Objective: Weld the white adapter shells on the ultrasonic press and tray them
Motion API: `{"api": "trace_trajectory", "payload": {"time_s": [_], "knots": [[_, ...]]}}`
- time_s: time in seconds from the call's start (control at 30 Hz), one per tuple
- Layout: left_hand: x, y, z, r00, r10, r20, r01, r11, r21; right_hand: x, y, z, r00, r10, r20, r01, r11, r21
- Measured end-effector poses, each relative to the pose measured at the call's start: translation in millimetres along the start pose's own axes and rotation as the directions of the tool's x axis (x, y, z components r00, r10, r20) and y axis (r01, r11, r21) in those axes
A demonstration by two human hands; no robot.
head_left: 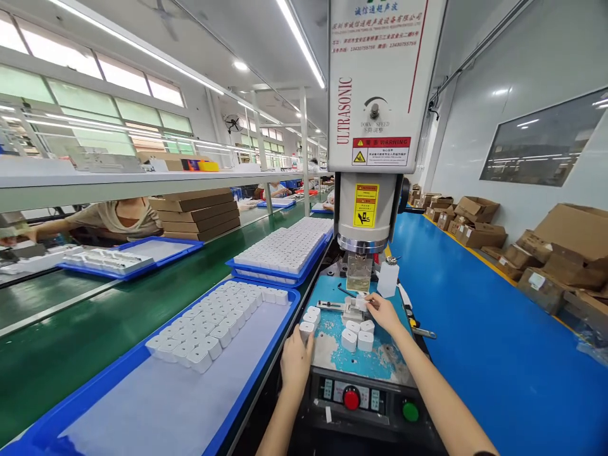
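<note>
Fingers of our right hand (384,314) pinch a small white block (361,303) at the metal fixture (352,313), while those of our left hand (295,359) wrap another block (306,328) to the fixture's left. Four loose blocks (365,342) sit just in front of it; a blue tray (102,385) lies farther left.

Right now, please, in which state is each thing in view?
Left hand: white block between thumb and fingers
Right hand: fingertips at the fixture
Near tray: partly filled
Far tray: covered with blocks
Bottle: standing
Cartons: stacked
Ceiling light: lit
Red button: cannot tell whether pressed
Green button: likewise unclear
</note>
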State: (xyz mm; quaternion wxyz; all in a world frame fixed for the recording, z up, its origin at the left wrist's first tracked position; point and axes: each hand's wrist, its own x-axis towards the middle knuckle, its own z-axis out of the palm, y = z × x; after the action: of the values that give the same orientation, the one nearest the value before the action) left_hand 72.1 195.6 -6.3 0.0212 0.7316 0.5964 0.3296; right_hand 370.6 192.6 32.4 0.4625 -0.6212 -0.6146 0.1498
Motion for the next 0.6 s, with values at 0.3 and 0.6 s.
{"api": "trace_trajectory", "payload": {"time_s": [0.3, 0.6], "knots": [[-21.1, -6.4, -1.9, 0.976, 0.011, -0.218, -0.061, 0.973, -0.224, 5.2, -2.6, 19.0, 0.999, -0.029, 0.043, 0.032, 0.998, -0.061], [-30.3, -11.9, -1.3, 0.933, 0.339, -0.122, -0.359, 0.899, -0.252, 8.9, -16.4, 15.6, 0.996, -0.084, 0.041, 0.09, 0.981, -0.174]]}}
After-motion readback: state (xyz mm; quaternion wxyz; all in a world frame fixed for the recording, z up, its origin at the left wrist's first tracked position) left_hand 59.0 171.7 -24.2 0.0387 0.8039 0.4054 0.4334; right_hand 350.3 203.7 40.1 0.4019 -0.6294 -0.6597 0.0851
